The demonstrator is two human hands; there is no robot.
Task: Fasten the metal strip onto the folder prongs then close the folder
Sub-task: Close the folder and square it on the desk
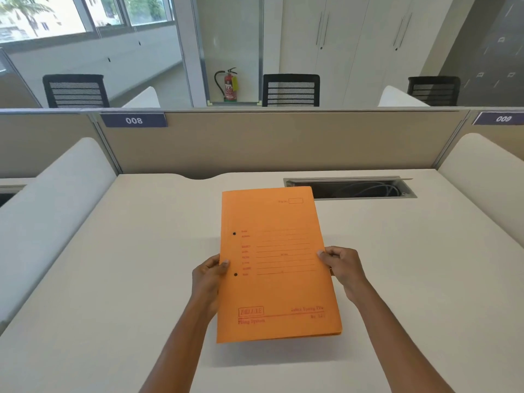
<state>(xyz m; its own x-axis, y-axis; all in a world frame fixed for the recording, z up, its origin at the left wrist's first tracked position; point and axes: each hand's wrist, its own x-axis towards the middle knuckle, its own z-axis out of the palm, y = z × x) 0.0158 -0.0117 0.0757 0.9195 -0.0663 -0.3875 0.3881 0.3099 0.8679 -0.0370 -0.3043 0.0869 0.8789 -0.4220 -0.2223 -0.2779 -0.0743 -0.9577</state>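
Note:
An orange paper folder (276, 265) is closed, its printed front cover facing up, and it is held a little above the white desk (127, 279). Two small dark holes show near its left spine edge. My left hand (208, 282) grips the left edge, thumb on the cover. My right hand (344, 268) grips the right edge, thumb on top. The metal strip and the prongs are hidden inside or not visible.
An open cable slot (351, 188) with wires lies in the desk behind the folder at the right. Beige partition panels (269, 143) stand at the back, white side dividers at left (56, 208) and right (487, 188). Office chairs stand beyond.

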